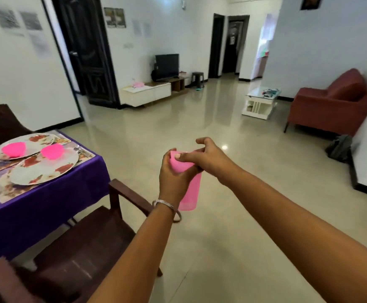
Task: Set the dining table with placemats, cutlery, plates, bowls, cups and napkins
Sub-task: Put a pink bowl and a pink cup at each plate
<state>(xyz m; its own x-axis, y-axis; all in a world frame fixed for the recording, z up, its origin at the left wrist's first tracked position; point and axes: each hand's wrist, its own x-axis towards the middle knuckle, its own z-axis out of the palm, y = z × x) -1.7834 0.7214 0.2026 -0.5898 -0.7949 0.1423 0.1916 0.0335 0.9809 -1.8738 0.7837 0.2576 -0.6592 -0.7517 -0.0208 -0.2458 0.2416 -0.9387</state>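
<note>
Two hands [174,178] [204,156] half-hiding pink cups [189,189]

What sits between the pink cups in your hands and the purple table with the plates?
In the head view, a dark wooden chair stands between the pink cups and the purple table, its armrest nearest the cups. Otherwise only bare floor.

Bright, even indoor light fills the room — a ceiling lamp glints off the glossy floor [224,147] — while wide-angle distortion bends the wall edges and motion blur softens the wall papers [16,19] and chair [86,254].
</note>
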